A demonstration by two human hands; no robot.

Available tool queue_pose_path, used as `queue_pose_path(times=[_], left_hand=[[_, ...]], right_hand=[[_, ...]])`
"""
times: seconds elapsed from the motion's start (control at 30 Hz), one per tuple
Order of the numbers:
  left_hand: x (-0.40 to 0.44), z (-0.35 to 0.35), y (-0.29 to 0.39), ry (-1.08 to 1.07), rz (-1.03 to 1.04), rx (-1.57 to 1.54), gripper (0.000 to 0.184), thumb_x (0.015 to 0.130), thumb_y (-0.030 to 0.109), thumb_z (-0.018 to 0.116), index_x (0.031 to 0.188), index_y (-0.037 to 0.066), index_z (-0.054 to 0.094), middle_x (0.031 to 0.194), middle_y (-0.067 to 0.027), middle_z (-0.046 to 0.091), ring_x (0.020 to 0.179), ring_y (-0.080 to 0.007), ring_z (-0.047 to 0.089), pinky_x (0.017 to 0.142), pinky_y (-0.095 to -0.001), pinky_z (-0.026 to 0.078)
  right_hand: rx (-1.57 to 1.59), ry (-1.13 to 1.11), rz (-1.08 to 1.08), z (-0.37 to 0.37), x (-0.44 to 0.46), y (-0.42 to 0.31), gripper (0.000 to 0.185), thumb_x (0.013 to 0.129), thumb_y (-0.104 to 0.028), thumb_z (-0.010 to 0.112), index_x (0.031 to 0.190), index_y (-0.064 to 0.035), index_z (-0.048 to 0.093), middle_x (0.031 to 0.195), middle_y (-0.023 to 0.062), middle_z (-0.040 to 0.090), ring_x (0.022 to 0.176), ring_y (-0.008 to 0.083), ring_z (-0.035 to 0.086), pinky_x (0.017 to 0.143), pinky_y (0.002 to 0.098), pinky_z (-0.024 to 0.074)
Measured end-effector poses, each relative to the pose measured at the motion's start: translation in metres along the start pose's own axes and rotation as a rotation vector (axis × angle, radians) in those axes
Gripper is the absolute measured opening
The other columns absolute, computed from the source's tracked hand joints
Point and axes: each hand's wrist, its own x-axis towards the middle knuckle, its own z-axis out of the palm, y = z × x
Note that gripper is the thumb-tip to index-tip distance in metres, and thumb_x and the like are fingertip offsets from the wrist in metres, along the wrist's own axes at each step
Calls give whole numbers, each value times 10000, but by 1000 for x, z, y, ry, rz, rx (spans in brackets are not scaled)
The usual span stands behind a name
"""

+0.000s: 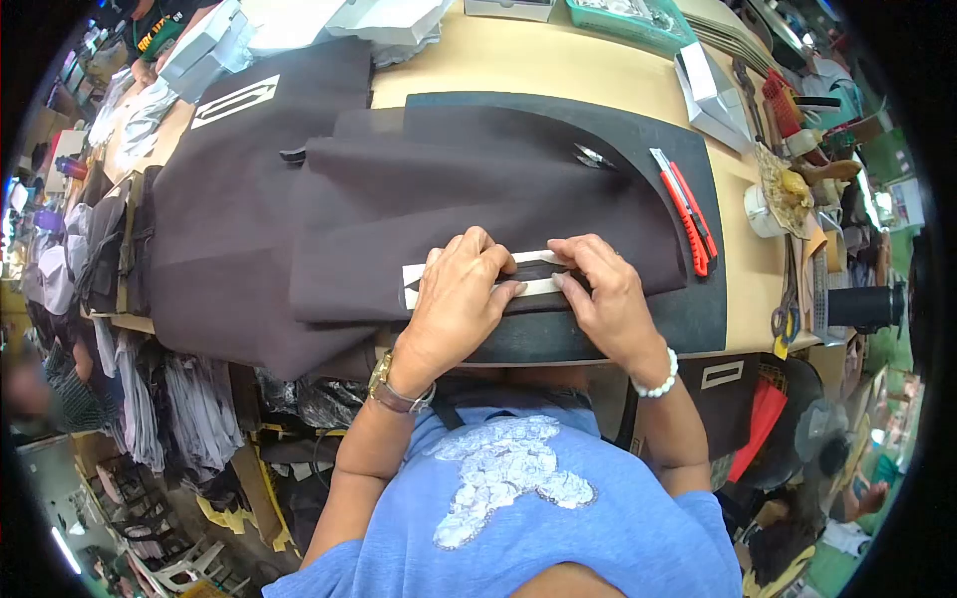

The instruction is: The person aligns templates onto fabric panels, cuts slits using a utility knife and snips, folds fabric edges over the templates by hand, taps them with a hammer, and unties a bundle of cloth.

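Right hand (606, 299): thumb and forefinger apart, their tips resting on the two long sides of a slotted white strip (411, 273), at its right end. Left hand (449, 299): thumb and forefinger also apart, with a small gap between the tips, the hand lying across the middle of the same strip and covering part of it. The strip lay along the near edge of a dark fabric panel (469, 189), with dark material showing through its slot. A watch (382, 377) circled the left wrist and a bracelet of pale beads (656, 377) the right. Toward the panel's far right side lay a small metal tool (594, 156), its kind unclear. Beneath the panel was a black mat (706, 309); on its right part, just beside the fabric, two red-handled cutters (688, 214) lay close together. To the left spread a second dark panel (224, 229), bearing another slotted white piece (234, 101) at its far end. Tan tabletop (743, 309) showed beyond the mat. Farther right stood an open white box (714, 100); near the right edge, scissors (786, 319). Far side: a green tray (648, 35) of small items. Far left, another person (164, 35), partly in view.
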Motion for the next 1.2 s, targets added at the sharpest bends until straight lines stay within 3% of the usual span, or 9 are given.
queue_pose_path(times=[0.13, 0.23, 0.43, 0.63, 0.93, 1.03, 1.07, 1.2], left_hand=[[2, 1, -1, -26, -37, -16, 148, 751, 139, 696, 799, 21, 620, 805, -78, 526, 837, -252, 531, 748, -368, 387], [3, 0, 1, -23, -12, 37, 121, 774, 123, 669, 789, 22, 605, 808, -82, 527, 834, -260, 530, 735, -367, 385], [1, 7, 1, 18, 88, 102, 95, 809, 102, 625, 785, 25, 575, 804, -95, 532, 816, -277, 530, 709, -366, 376], [1, -5, -3, -101, -50, -191, 86, 790, 86, 644, 839, 20, 620, 765, -95, 592, 770, -266, 571, 712, -370, 406], [-18, -15, -27, -16, 111, -29, 110, 738, 99, 694, 847, 81, 703, 745, -44, 589, 740, -212, 558, 702, -329, 411], [-18, -15, -25, -11, 105, -27, 106, 747, 98, 687, 851, 87, 707, 742, -42, 579, 735, -215, 552, 693, -333, 404], [-18, -15, -25, -16, 106, -28, 102, 751, 96, 684, 851, 84, 704, 748, -41, 577, 738, -214, 550, 695, -333, 402], [-19, -14, -23, 1, 123, -13, 95, 763, 99, 675, 853, 68, 677, 774, -39, 573, 755, -210, 542, 709, -338, 392]], right_hand=[[165, -43, 57, -3, 0, 9, 304, 714, 14, 680, 1011, 18, 613, 940, 112, 581, 805, 246, 589, 741, 331, 484], [48, -44, 33, 0, -2, 4, 306, 704, -57, 706, 995, -24, 617, 967, 100, 563, 874, 262, 566, 760, 362, 466], [8, -46, 20, 1, -2, 6, 311, 704, -80, 710, 998, -29, 623, 966, 92, 545, 887, 265, 552, 772, 373, 456], [-50, -88, -24, -1, 0, 5, 342, 707, -95, 712, 1040, -70, 637, 932, 93, 531, 871, 265, 546, 774, 372, 453], [190, -223, -80, -16, 0, 19, 256, 686, -75, 728, 937, -44, 687, 964, 94, 550, 882, 246, 562, 747, 336, 473], [-167, -48, -157, -15, 11, 21, 261, 700, -116, 728, 943, -38, 673, 1027, 104, 558, 920, 261, 563, 786, 359, 465], [-244, -38, -107, -12, 13, 20, 315, 730, -216, 708, 991, -51, 642, 1077, 112, 539, 1010, 280, 533, 855, 370, 441], [-352, -4, -152, 14, 21, 12, 531, 711, -331, 718, 1149, -75, 565, 1224, 168, 466, 1171, 340, 421, 977, 449, 348]])
